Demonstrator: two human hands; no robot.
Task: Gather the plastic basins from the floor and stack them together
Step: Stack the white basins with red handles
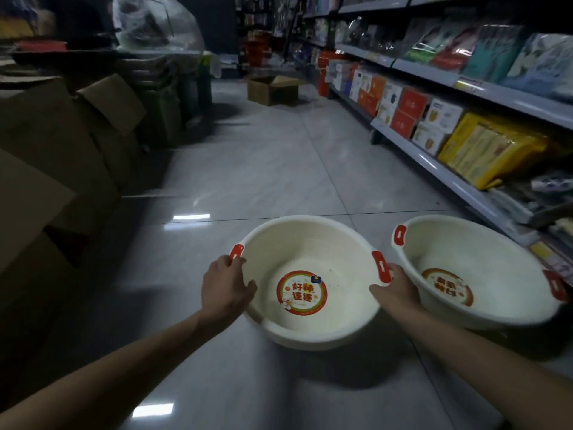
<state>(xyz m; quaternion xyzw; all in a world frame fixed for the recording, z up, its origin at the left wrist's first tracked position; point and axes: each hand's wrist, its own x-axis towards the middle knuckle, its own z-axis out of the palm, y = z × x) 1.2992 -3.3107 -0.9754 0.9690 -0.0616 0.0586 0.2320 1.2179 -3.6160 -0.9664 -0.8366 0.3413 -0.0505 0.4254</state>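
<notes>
Two cream plastic basins with red handles and round red stickers inside are in front of me. The nearer basin (310, 252) is gripped on both sides: my left hand (224, 287) grips its left rim just below the red handle, thumb inside the bowl. My right hand (393, 290) grips its right rim under the other red handle. This basin looks lifted slightly and tilted toward me. The second basin (483, 252) sits on the floor just to the right, close beside my right hand.
Grey tiled floor (263, 169) runs ahead down the aisle. Shelving (440, 169) full of boxed goods lines the right side. Stacked cardboard boxes (62, 144) stand along the left. An open carton (273, 90) lies far ahead.
</notes>
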